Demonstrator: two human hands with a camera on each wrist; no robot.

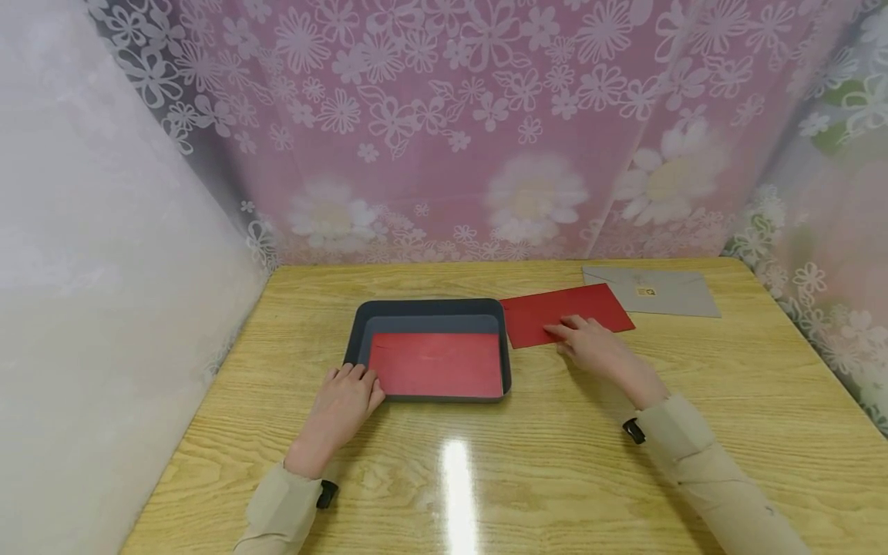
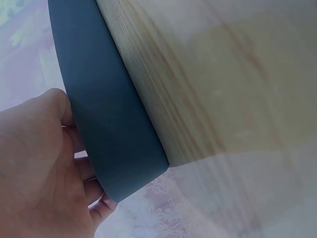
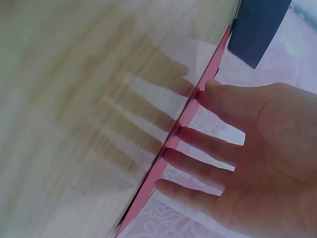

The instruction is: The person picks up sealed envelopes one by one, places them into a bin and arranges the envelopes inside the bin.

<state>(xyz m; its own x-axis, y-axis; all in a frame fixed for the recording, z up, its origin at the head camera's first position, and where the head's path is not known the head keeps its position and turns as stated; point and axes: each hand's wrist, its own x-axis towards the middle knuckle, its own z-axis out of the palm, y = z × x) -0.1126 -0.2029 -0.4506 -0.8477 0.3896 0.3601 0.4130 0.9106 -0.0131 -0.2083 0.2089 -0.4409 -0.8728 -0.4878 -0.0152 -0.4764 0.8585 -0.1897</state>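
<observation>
A dark grey rectangular tray (image 1: 430, 307) stands on the table, and a red envelope (image 1: 437, 366) lies flat inside it. My left hand (image 1: 343, 405) holds the tray's near left corner, fingers curled over the rim; the left wrist view shows the tray's outer wall (image 2: 106, 109) with the fingers reaching behind its edge. To the right of the tray lies a second red envelope (image 1: 555, 312). My right hand (image 1: 597, 351) rests its fingertips on that envelope's near edge, fingers spread and extended in the right wrist view.
A grey envelope (image 1: 676, 293) with a small sticker lies at the back right, partly covered by the second red envelope. Flowered curtains (image 1: 444, 154) hang behind the wooden table (image 1: 555, 478), and a pale sheet (image 1: 104, 270) hangs on its left.
</observation>
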